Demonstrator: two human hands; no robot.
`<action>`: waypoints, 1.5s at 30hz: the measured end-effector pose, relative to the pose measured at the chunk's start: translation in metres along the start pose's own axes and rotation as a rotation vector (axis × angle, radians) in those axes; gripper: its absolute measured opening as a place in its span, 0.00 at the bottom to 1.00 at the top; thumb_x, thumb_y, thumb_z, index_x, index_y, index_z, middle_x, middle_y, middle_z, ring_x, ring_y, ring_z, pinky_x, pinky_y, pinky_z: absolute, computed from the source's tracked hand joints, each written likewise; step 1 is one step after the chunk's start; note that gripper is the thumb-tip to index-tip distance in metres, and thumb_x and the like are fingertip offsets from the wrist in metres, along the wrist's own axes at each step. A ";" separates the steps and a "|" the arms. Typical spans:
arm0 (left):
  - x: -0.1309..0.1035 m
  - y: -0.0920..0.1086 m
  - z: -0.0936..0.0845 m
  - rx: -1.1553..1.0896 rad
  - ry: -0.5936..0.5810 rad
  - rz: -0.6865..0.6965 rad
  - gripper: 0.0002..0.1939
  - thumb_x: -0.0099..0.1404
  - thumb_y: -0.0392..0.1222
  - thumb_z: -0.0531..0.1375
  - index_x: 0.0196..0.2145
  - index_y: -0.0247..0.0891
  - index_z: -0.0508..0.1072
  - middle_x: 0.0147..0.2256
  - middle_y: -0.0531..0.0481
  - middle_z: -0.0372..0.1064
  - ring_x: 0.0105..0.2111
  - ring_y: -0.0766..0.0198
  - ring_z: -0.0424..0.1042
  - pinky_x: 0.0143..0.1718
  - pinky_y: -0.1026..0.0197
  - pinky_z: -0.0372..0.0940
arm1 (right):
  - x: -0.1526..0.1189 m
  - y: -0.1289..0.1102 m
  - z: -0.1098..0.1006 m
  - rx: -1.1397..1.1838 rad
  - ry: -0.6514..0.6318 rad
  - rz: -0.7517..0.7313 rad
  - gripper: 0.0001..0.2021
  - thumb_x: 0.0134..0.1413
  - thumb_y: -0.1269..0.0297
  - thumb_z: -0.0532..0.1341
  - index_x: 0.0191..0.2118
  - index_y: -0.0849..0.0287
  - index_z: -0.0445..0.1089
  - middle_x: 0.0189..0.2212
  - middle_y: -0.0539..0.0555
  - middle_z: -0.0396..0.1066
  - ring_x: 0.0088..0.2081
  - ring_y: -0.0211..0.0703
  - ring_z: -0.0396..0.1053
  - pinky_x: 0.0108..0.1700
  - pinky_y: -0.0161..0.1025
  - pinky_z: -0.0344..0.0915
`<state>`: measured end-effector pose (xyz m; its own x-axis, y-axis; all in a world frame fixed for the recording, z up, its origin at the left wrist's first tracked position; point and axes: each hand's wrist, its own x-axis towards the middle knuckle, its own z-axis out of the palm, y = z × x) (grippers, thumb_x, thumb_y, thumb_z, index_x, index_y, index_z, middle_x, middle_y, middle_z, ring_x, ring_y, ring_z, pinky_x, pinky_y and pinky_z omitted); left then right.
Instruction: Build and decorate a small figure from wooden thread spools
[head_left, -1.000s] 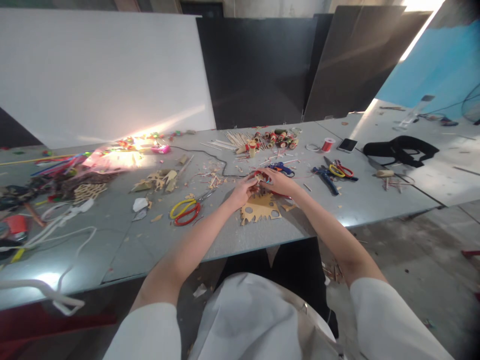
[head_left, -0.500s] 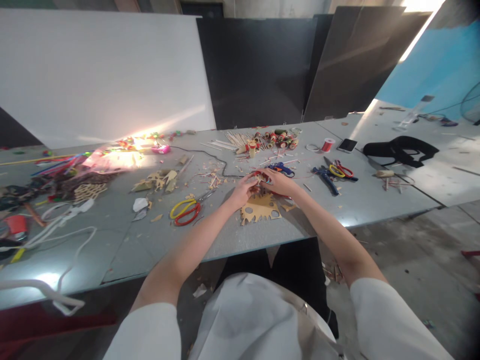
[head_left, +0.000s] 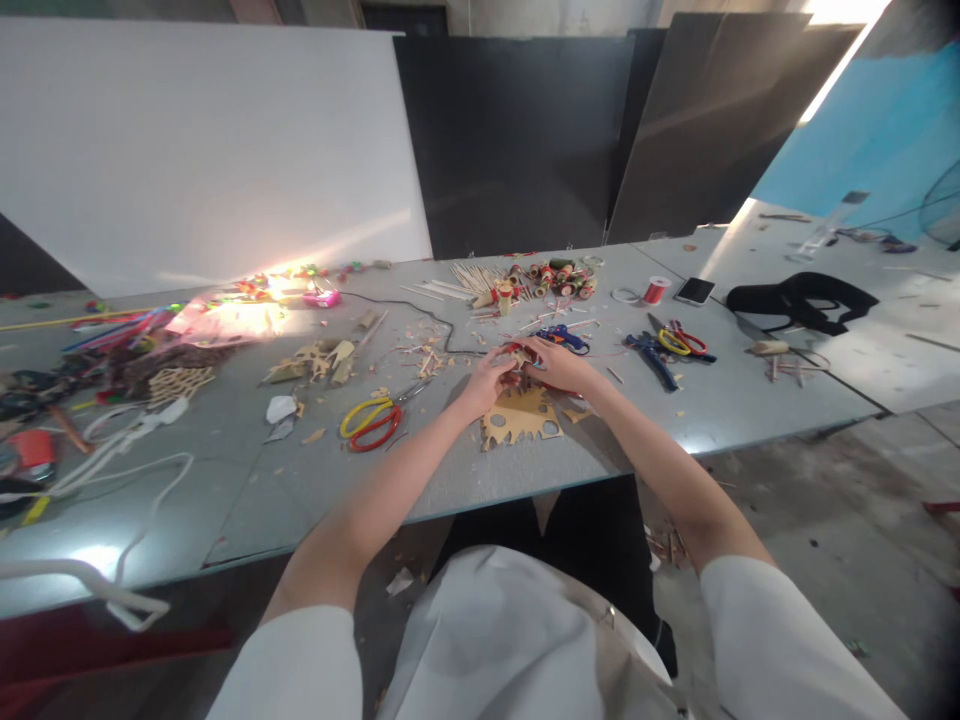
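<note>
Close together over the middle of the table, my left hand (head_left: 489, 381) and my right hand (head_left: 558, 365) are closed around a small tan and red piece (head_left: 519, 357). Fingers cover most of it, so its kind stays unclear. Just below them lies a flat tan sheet (head_left: 521, 415) with round holes and a jagged cut edge. A blue glue gun (head_left: 564, 338) rests behind my right hand. Left of my left hand are scissors (head_left: 371, 422) with one yellow and one red handle.
Thin sticks (head_left: 476, 278) and small red-and-green rolls (head_left: 562, 278) lie at the back. To the right are blue-handled pliers (head_left: 651, 360), a red thread spool (head_left: 656, 290), a phone (head_left: 695, 290) and a black cap (head_left: 799, 300). White cables (head_left: 154, 490) and bright craft scraps crowd the left.
Both hands stay in nearly the same place, with only slight finger movement around the small piece. Nothing else on the table has visibly moved.
</note>
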<state>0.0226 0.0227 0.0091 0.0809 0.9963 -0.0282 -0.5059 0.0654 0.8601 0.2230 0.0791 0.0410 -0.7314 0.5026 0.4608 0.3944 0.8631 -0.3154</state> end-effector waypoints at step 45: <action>-0.004 0.002 0.004 0.039 0.016 -0.008 0.25 0.59 0.38 0.73 0.53 0.39 0.75 0.34 0.52 0.77 0.27 0.64 0.75 0.36 0.60 0.69 | 0.000 0.000 0.001 0.000 0.010 -0.010 0.30 0.65 0.69 0.60 0.71 0.60 0.63 0.64 0.67 0.72 0.63 0.60 0.73 0.64 0.58 0.70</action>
<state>0.0245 0.0183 0.0132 0.0712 0.9965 -0.0431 -0.4715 0.0717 0.8790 0.2227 0.0790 0.0400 -0.7297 0.4948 0.4719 0.3877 0.8679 -0.3105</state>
